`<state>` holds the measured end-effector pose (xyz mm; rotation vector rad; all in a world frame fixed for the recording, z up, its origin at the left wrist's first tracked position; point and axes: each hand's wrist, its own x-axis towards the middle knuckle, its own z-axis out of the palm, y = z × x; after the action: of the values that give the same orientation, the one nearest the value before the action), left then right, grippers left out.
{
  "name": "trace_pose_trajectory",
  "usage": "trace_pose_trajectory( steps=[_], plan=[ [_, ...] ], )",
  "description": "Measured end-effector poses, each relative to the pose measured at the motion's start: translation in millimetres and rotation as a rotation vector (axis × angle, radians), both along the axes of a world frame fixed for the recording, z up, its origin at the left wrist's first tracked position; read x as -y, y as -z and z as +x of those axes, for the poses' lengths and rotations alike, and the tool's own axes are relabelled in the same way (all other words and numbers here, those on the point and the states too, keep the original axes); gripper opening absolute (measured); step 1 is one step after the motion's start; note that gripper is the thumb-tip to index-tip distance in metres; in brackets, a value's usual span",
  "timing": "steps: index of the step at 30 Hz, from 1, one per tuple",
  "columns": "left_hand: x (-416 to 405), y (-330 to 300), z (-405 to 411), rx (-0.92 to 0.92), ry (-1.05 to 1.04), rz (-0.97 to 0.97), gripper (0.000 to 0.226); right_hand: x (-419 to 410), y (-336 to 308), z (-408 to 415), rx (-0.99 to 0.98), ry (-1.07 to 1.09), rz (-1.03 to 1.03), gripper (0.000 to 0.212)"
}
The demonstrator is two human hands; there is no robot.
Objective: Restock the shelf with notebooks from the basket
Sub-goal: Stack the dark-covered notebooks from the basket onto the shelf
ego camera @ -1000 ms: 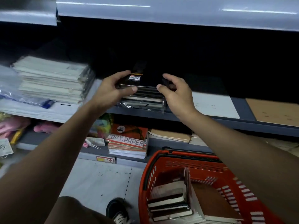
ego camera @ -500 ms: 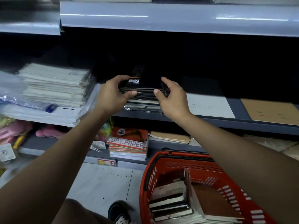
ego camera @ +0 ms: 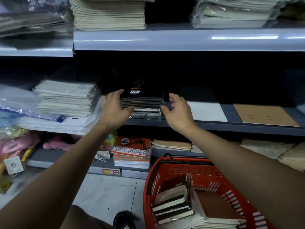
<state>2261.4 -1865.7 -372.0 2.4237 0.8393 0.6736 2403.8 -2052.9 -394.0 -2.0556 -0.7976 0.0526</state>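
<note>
Hands are flanking the stack of black notebooks [ego camera: 143, 103] on the middle shelf [ego camera: 214, 125]: the left hand [ego camera: 113, 107] is sitting at the stack's 9 o'clock side with its thumb touching the front left corner and its fingers reaching along the left edge, while the right hand [ego camera: 179, 111] is hovering at the 3 o'clock side, fingers spread and loosely curved, with the thumb tip just beside the front right corner; whether it is touching cannot be told. Neither hand is clamping anything; both are relaxed and well apart, the stack lying between them. From the person, the stack is lying at 12 o'clock, its long axis running front to back into the dark of the shelf, and the left hand is appearing the nearer of the two. Each notebook is showing a black cover in glossy clear wrap, the top one bearing a small white barcode label near its front edge. More notebooks are waiting in the red basket [ego camera: 166, 171] at 5 o'clock, low and near the person; judging by this, restocking is only partly done.
</note>
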Motion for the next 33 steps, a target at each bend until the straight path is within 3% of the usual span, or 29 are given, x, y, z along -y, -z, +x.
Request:
trace_pose_trajectory(
  steps=[13, 18, 21, 23, 25, 27, 28, 31, 33],
  plan=[
    [83.9, 39.1, -41.8, -0.047, 0.024, -0.077, 0.057, 90.0, 33.1, -33.0, -0.029, 0.029, -0.050, 0.033],
    [122.6, 85.0, -50.2, -0.037, 0.075, -0.398, 0.036, 116.3, 65.5, -47.1, -0.123, 0.019, -0.132, 0.025],
    [141.4, 123.0, -49.9, -0.153, 0.094, -0.510, 0.027, 131.2, 91.3, -53.0, -0.194, 0.029, -0.219, 0.022],
    [149.2, 141.9, -49.3, -0.295, 0.251, -0.597, 0.022, 140.3, 108.0, -55.0, -0.263, 0.031, -0.275, 0.022],
    [153.2, 154.8, -41.2, -0.165, 0.250, -0.878, 0.028, 147.8, 126.2, -55.6, -0.353, 0.031, -0.339, 0.026],
    [160.1, 176.6, -39.9, -0.387, 0.251, -0.724, 0.011, 151.5, 144.2, -54.8, -0.406, 0.043, -0.412, 0.027],
    [164.8, 183.3, -36.1, -0.420, 0.148, -0.727, 0.011, 152.3, 153.3, -54.4, -0.434, 0.052, -0.438, 0.025],
    [170.9, 204.8, -29.6, -0.463, 0.084, -0.863, 0.006, 150.9, 180.1, -55.0, -0.538, 0.075, -0.481, 0.017],
    [172.7, 219.5, -23.1, -0.568, 0.064, -0.907, 0.022, 147.4, 192.8, -55.4, -0.584, 0.074, -0.513, 0.022]
  ],
)
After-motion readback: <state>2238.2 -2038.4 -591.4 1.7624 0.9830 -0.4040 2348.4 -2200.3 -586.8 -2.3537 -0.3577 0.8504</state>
